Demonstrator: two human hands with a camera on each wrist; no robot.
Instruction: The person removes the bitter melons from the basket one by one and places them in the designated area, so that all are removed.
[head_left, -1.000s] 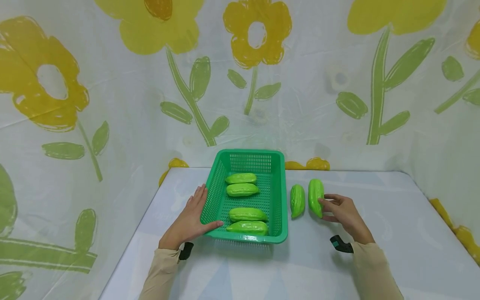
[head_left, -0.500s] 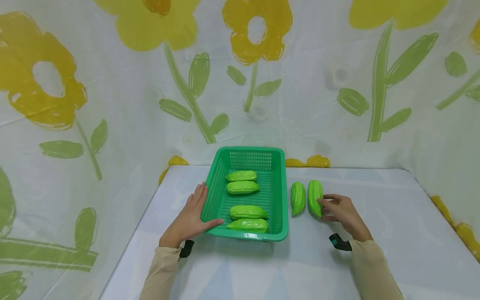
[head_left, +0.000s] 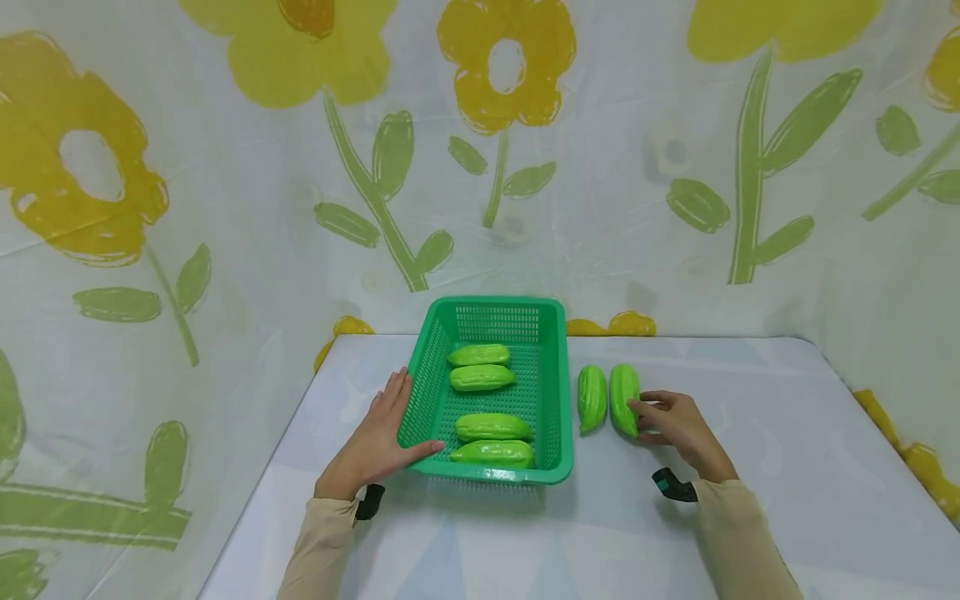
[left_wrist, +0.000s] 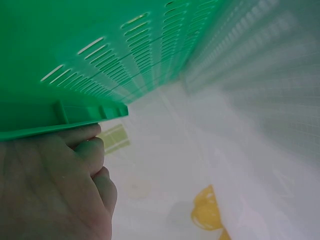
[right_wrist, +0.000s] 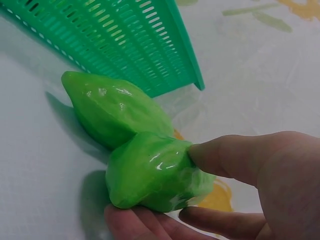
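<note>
A green mesh basket (head_left: 557, 392) holds several light green bitter melons (head_left: 492, 427), which lie crosswise in two pairs. My left hand (head_left: 375, 446) rests at the basket's near left corner, fingers straight along the outer left side and thumb over the front rim. In the left wrist view the hand (left_wrist: 55, 185) sits right under the basket's rim (left_wrist: 75, 117). Right of the basket, two more bitter melons stand lengthwise side by side on the table. My right hand (head_left: 678, 425) pinches the right one (right_wrist: 155, 172) between thumb and fingers; the left one (right_wrist: 112, 107) lies against it, untouched by the hand.
The white table (head_left: 750, 467) extends to the right and in front of the basket. A flowered cloth (head_left: 600, 167) hangs behind and at both sides. A black wrist device (head_left: 672, 485) is on the right wrist and another (head_left: 370, 502) on the left.
My right hand has brought its bitter melon slightly left and nearer me, closer to and level with its neighbour. The left hand and basket hold their place, with a slight shift of the head view.
</note>
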